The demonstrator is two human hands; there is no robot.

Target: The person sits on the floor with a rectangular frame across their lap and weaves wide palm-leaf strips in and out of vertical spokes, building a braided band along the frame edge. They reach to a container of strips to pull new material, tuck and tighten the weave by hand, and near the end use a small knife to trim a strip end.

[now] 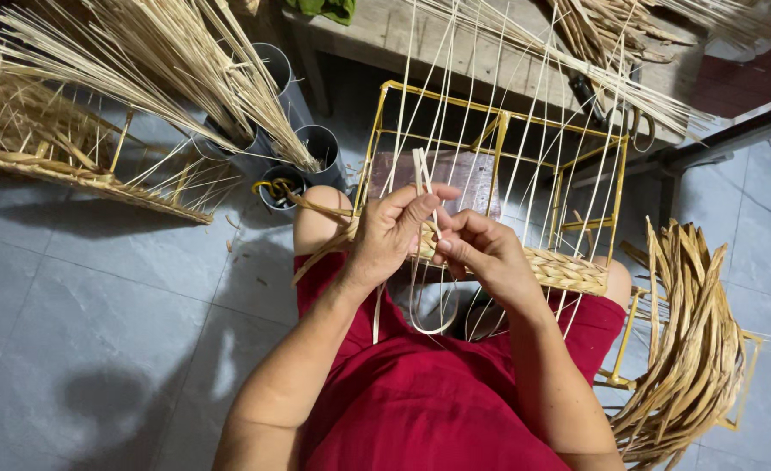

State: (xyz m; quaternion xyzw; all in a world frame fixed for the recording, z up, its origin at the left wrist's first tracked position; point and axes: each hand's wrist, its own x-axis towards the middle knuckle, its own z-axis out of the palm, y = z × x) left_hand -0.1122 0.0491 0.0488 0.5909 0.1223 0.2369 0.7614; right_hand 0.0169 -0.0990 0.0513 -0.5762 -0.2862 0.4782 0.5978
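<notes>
At frame centre, the left hand (392,234) and right hand (483,253) both pinch 1 pale flat straw strip (421,174), keeping it taut against the yellow wire basket frame (494,131) braced across the lap.

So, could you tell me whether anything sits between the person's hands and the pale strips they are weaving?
Nothing visible does. The left hand pinches the pale strips directly, and the right hand touches them just below, in front of the yellow wire frame resting on the lap.
</notes>
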